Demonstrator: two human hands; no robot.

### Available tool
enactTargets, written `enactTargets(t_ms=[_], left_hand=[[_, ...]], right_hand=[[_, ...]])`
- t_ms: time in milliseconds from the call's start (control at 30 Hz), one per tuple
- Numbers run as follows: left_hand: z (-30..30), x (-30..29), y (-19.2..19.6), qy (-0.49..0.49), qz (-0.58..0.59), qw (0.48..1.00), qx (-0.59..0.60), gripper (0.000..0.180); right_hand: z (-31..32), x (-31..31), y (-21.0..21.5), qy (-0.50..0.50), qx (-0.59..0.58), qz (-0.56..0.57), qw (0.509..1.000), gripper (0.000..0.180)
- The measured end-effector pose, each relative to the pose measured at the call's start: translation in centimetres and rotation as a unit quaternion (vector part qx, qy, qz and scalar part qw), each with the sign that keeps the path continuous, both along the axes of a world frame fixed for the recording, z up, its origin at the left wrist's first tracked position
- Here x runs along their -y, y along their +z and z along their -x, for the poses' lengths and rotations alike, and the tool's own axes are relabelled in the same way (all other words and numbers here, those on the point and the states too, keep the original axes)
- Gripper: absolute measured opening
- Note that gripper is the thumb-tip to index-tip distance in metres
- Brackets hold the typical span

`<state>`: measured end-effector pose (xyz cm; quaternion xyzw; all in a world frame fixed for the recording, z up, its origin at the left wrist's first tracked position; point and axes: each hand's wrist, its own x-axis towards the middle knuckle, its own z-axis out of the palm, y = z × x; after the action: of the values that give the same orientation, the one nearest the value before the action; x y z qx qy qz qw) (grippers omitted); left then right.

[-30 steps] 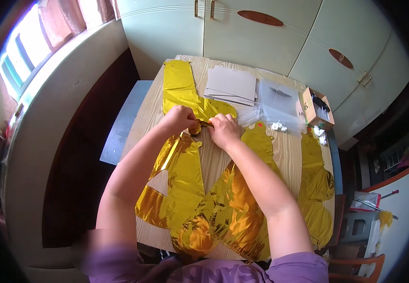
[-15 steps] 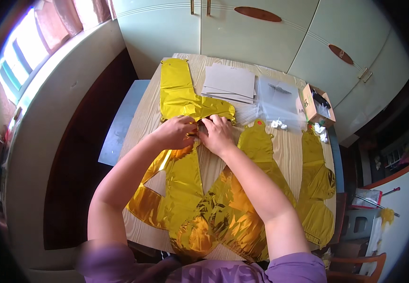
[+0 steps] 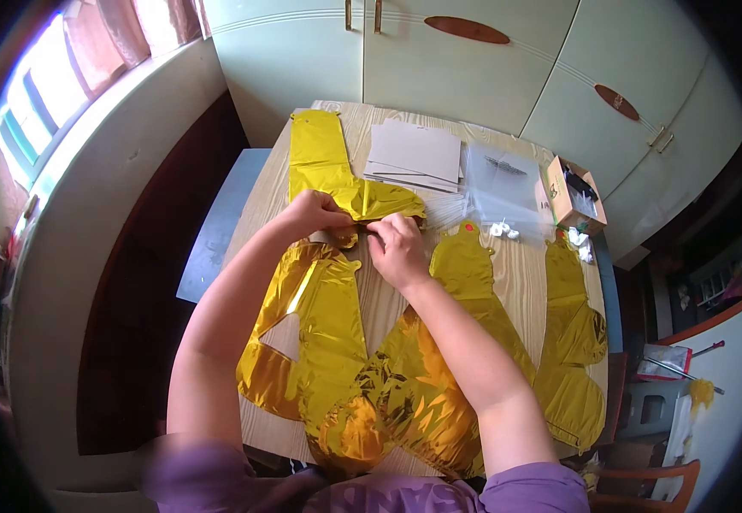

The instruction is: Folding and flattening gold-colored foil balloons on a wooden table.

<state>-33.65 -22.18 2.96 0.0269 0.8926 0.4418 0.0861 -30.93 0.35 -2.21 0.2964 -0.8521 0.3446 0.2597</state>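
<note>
Flat gold foil balloons lie on the wooden table. The one shaped like a bent L (image 3: pixel 320 150) is at the far left, and both my hands are at its near edge. My left hand (image 3: pixel 315 214) is closed, its fingertips pinching that edge near a crumpled, darker gold flap. Just to the right, my right hand (image 3: pixel 401 248) is also closed on the near edge, thumb against fingers. Nearer to me are a gold balloon with a triangular hole (image 3: pixel 328 316) and a creased, shiny gold balloon (image 3: pixel 431 385), partly hidden by my right forearm.
Another gold balloon (image 3: pixel 572 342) lies along the right edge. Toward the back are grey cards (image 3: pixel 414 154), clear plastic bags (image 3: pixel 503 179), small white pieces (image 3: pixel 503 231) and an open cardboard box (image 3: pixel 572 201). Pale cabinets (image 3: pixel 456 68) stand behind the table (image 3: pixel 260 432).
My left hand has shifted slightly left and away from me, and its fingers are straighter. A darker gold flap now shows below it. My right hand stays near the same edge.
</note>
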Motion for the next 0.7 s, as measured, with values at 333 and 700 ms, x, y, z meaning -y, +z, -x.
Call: enactTargets(t_ms=[333,700], left_hand=[[-1.2,-1.6,-0.2,-0.097,0.081,0.975,-0.180,0.035],[3.2,-1.2,-2.5,0.231,0.017,0.948,-0.217,0.033]], right_hand=[[-1.6,2.2,1.4,-0.055,0.076,-0.273,0.958,0.018],[-1.0,2.3,-0.3,-0.028,-0.023,-0.223,0.974,0.021]])
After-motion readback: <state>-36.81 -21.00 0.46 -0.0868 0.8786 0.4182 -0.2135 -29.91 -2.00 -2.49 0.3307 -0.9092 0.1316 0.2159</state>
